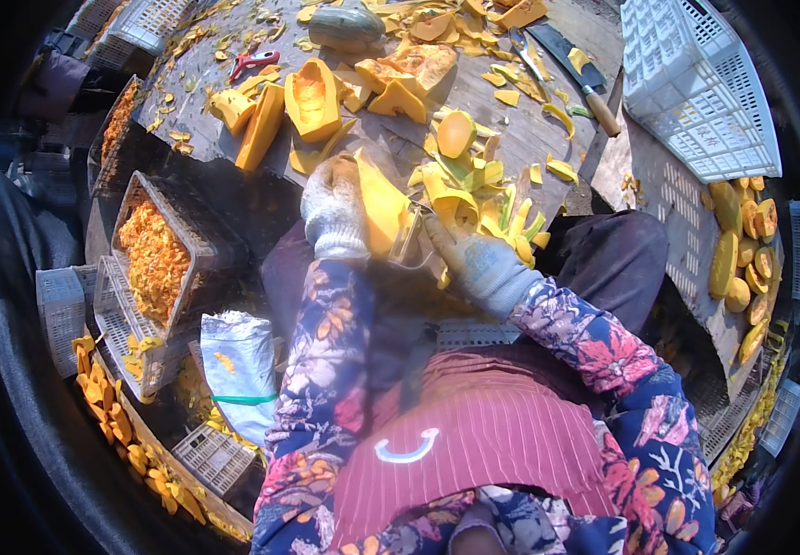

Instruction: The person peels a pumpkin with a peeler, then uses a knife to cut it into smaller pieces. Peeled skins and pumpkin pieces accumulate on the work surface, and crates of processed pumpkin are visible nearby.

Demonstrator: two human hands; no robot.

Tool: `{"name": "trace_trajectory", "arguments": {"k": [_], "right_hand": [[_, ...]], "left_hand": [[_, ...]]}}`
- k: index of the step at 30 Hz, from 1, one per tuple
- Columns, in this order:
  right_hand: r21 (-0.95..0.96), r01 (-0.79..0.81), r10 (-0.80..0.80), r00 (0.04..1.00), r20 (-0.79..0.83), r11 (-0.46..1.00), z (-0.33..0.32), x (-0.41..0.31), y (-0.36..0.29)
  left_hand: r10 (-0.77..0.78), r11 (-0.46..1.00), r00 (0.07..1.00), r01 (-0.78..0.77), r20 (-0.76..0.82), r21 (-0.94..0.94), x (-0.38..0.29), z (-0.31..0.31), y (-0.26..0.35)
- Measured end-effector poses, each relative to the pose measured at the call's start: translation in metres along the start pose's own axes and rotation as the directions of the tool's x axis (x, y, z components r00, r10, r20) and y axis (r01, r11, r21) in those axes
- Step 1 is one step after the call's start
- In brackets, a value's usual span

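Note:
My left hand (336,205), in a soiled white knit glove, grips a peeled yellow pumpkin piece (380,201) from its left side. My right hand (476,257), gloved too, holds a metal-framed peeler (410,236) against the right edge of that piece. Curled pumpkin peels (504,215) lie heaped just beyond my right hand. Past my left hand, on the wooden board (386,142), rest a hollowed pumpkin piece (313,100), further cut wedges and a red-handled peeler (254,62).
A cleaver (573,66) with a wooden handle lies at the board's far right, near a white plastic crate (705,97). Whole and halved pumpkins (747,243) are at right. At left stand a crate of orange pulp (154,257) and a white woven sack (237,368). A dark-sleeved person's arm (60,83) is upper left.

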State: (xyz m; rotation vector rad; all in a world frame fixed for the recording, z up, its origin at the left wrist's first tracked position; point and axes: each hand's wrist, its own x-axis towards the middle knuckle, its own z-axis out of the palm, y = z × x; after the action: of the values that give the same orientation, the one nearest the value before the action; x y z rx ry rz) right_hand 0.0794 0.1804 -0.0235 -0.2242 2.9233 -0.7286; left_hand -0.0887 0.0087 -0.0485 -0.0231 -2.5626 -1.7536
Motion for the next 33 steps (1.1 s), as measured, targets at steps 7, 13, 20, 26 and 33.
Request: {"name": "trace_trajectory", "arguments": {"k": [7, 13, 20, 26, 33], "right_hand": [[0.121, -0.071, 0.074, 0.997, -0.022, 0.990, 0.008, -0.011, 0.009], [0.086, -0.172, 0.140, 0.946, 0.294, 0.981, 0.001, -0.022, -0.006], [0.328, -0.332, 0.293, 0.942, 0.162, 0.885, -0.006, -0.002, -0.012], [0.182, -0.213, 0.156, 0.947, 0.281, 0.960, 0.002, -0.046, -0.018], [0.656, -0.172, 0.374, 0.910, -0.181, 0.735, 0.043, 0.004, -0.009]], "left_hand": [[-0.033, 0.999, 0.999, 0.032, -0.020, -0.024, -0.002, 0.000, -0.003], [-0.056, 0.998, 0.998, 0.056, -0.009, 0.011, 0.003, 0.000, -0.009], [-0.010, 0.999, 1.000, 0.010, -0.021, 0.031, 0.000, 0.001, -0.009], [0.011, 0.996, 1.000, -0.011, -0.010, 0.084, 0.002, 0.000, -0.002], [-0.009, 0.956, 1.000, 0.006, 0.009, 0.293, -0.004, 0.003, 0.030]]}}
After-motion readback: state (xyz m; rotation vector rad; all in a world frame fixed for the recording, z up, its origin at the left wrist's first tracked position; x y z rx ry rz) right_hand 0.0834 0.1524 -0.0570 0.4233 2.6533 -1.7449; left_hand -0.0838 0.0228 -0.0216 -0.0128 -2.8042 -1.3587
